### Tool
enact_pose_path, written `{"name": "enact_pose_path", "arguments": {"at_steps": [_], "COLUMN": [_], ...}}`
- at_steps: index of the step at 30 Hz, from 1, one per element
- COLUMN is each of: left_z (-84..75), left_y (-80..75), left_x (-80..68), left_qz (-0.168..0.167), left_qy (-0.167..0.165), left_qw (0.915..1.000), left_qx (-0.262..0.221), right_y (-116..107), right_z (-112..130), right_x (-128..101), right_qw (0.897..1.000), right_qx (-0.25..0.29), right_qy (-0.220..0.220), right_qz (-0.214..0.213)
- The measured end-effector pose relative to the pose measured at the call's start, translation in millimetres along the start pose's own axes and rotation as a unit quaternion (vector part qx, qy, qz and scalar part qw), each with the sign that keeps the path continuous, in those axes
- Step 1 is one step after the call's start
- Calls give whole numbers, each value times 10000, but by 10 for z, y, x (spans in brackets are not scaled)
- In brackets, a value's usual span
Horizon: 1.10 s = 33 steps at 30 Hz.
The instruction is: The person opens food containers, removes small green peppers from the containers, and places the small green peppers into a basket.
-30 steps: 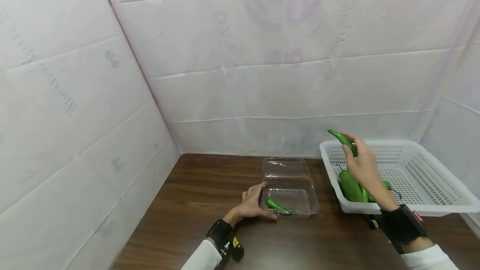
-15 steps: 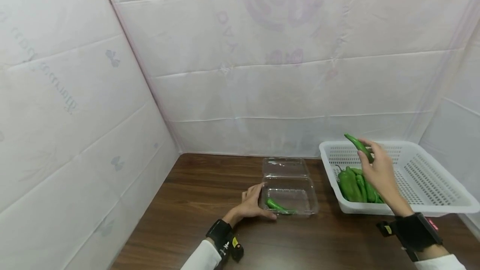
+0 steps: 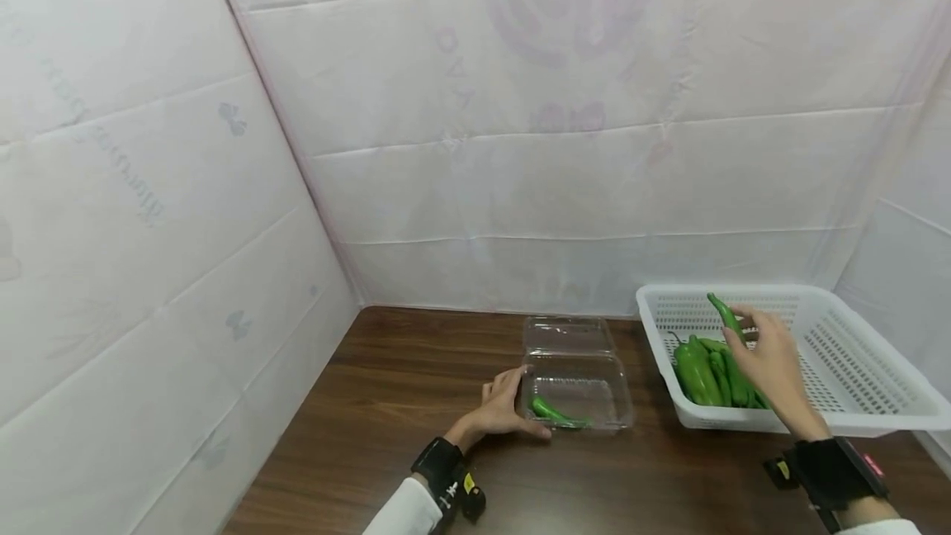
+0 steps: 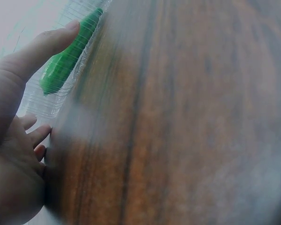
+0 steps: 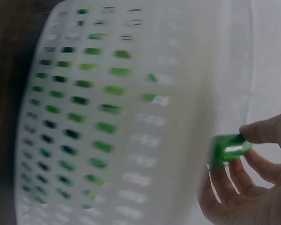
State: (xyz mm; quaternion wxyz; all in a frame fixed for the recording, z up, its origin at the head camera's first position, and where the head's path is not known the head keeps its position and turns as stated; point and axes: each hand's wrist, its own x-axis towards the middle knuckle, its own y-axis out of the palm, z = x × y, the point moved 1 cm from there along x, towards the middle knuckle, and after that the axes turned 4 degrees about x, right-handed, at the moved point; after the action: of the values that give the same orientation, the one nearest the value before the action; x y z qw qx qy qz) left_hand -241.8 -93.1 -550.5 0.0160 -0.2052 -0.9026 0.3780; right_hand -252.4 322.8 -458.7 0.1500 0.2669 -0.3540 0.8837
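In the head view my right hand (image 3: 773, 357) pinches a green chili pepper (image 3: 723, 312) between thumb and fingers, over the left part of a white plastic basket (image 3: 884, 353). Several green peppers (image 3: 698, 374) lie in the basket's left end below it. The right wrist view shows the held pepper (image 5: 229, 147) partly behind the basket wall. My left hand (image 3: 499, 413) rests against the left front corner of a clear hinged container (image 3: 583, 366), thumb along its front and fingers at its side. One green pepper (image 3: 553, 414) lies inside the container; its lid (image 3: 568, 335) stands raised at the back.
A dark wooden table (image 3: 416, 370) bears the container and the basket, with a gap between them. White sheeting (image 3: 475, 188) covers the walls behind and on both sides. The basket sits close to the back and right walls.
My right hand has moved right and down with the chili pepper, lower over the basket, uncovering more of the peppers there. The left hand and container stay in place.
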Motion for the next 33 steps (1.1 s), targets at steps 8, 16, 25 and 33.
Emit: {"name": "enact_pose_path", "arguments": {"at_steps": [8, 16, 25, 33], "left_z": [-35, 13, -42, -22], "left_y": [-24, 2, -42, 18], "left_x": [-11, 8, 10, 12], "left_qz": [-12, -35, -35, -89], "left_qy": [64, 34, 125, 124], "left_qw": [10000, 10000, 9999, 9999], "left_qx": [7, -22, -7, 60], "right_y": [-98, -58, -64, 24], "right_z": [-77, -23, 72, 665], "right_x": [-115, -102, -4, 113], "right_qw": [9891, 9490, 9492, 9775], "right_qx": [-531, -1248, -1450, -1181], "right_qy": [448, 1000, 998, 77], "right_qz": [1294, 2716, 2610, 1746]}}
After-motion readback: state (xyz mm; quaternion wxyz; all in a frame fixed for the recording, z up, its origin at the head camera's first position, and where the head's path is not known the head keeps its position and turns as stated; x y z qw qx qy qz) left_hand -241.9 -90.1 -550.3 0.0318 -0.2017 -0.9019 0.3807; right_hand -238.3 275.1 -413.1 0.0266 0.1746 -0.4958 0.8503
